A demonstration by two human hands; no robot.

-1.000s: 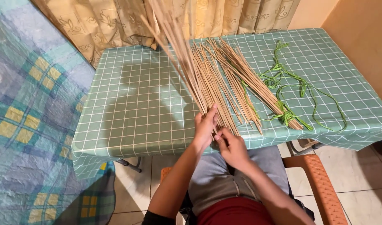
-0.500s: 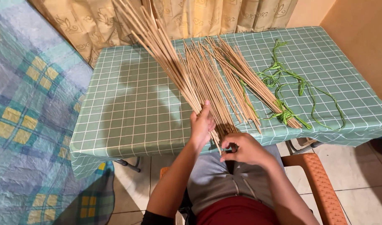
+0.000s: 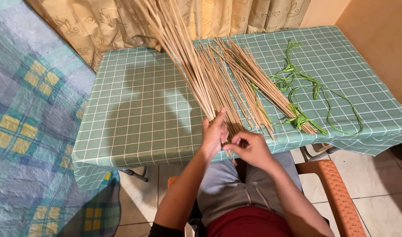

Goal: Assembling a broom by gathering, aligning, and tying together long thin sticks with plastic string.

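Note:
My left hand grips a bunch of long thin tan sticks near their lower ends, at the table's front edge. The bunch rises up and to the left, out of the top of the view. My right hand is just beside the left, its fingers pinched at the stick ends below the left hand. More loose sticks lie fanned on the table, which has a green checked cloth. A smaller bundle is tied with a green strip.
Loose green strips lie on the right half of the table. An orange plastic chair is under me. A blue and yellow checked bedspread fills the left. Beige curtains hang behind the table, and a wall stands at the right.
The held bunch has swung further to the left and fanned out. My right hand has moved up from my lap to the stick ends beside the left hand.

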